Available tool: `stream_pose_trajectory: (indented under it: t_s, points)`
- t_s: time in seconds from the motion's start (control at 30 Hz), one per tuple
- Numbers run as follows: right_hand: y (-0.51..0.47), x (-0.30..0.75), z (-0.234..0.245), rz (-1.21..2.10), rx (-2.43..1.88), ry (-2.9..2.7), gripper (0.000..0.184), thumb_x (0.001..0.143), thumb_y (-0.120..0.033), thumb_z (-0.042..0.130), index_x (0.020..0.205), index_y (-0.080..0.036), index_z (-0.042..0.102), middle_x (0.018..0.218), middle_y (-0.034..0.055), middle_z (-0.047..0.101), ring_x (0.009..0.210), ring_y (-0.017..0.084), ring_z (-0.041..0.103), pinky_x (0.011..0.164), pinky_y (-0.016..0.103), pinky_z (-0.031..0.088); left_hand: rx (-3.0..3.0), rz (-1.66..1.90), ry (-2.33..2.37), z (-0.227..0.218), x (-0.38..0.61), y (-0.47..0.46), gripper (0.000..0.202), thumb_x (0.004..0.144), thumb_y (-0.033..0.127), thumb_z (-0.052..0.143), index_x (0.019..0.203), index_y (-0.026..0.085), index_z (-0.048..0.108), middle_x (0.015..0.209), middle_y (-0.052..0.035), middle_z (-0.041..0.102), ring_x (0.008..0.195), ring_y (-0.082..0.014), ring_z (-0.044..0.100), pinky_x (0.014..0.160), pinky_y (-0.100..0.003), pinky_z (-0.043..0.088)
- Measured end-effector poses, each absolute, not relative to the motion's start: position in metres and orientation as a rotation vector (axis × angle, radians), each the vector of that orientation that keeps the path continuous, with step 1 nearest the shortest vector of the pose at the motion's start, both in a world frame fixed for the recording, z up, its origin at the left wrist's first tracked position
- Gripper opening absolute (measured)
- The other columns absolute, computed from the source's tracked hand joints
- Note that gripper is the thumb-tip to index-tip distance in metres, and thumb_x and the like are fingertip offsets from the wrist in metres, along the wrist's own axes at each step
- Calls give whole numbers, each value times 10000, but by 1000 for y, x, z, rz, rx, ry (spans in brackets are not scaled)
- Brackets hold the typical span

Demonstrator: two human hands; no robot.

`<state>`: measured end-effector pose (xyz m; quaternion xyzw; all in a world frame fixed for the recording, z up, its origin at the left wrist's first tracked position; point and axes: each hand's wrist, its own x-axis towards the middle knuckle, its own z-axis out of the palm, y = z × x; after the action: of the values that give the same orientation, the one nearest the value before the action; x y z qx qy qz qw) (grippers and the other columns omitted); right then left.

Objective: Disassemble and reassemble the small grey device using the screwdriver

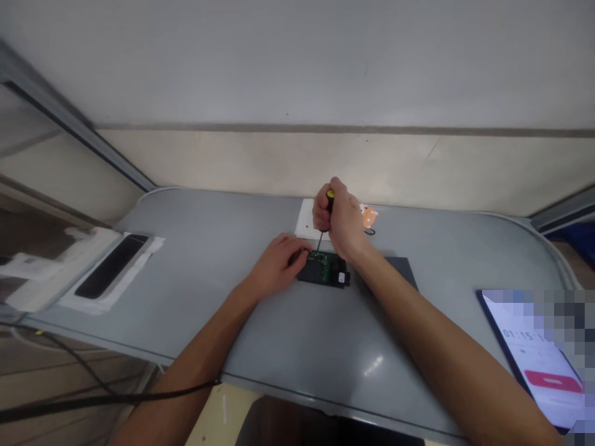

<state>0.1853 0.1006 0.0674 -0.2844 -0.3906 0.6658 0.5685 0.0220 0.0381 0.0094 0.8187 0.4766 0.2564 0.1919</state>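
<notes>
In the middle of the table lies an opened black electronic device (pixel 335 277) with a green circuit board showing. My left hand (pixel 280 263) grips its left end, thumb on the near side and fingers on the far side. A screwdriver (pixel 330 196) with a black and yellow handle is clasped in the fist of my right hand (pixel 341 220). Its thin shaft points down, and the tip meets the far edge of the board. Whether it sits in a screw is too small to tell. A white sheet or pad (pixel 305 218) lies just behind, partly covered by my right hand.
A dark flat panel (pixel 403 271) lies partly under my right forearm. At the right is a tablet (pixel 520 347) showing a timer. A black phone (pixel 111 266) rests on white paper at the left. An orange figure (pixel 369 215) lies behind my right hand. A black cable (pixel 106 399) crosses the lower left.
</notes>
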Motion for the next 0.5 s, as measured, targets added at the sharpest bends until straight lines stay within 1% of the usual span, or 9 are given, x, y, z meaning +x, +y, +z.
stream_pose_trajectory:
  t_s: [0.1,0.27,0.4,0.5]
  points:
    - [100,184,67,1553,-643,-918,519,1011,-584,514,653,-230,385,528,-72,293,444,68,243,408,197,231,2303,727,1336,10,23,38,234,1056,297,455,1056,226,678,928,-30,706,917,-226,572,913,-405,476]
    - [98,183,68,1607,-643,-925,520,1006,-588,515,652,-231,382,521,-70,288,448,72,230,408,201,227,2296,723,1358,9,22,38,232,1056,310,462,1048,231,680,911,-32,705,911,-234,577,902,-406,485]
    - [100,185,69,1570,-676,-912,540,985,-626,539,651,-236,369,518,-69,291,442,73,229,400,208,224,2305,720,1335,9,22,37,228,1061,293,463,1080,233,682,977,-30,726,944,-231,585,934,-402,478]
    - [100,186,69,1546,-669,-900,554,971,-651,552,653,-239,363,520,-67,297,439,74,249,400,212,231,2304,742,1325,8,21,38,211,1056,280,474,1071,230,679,974,-28,726,938,-228,580,933,-399,473]
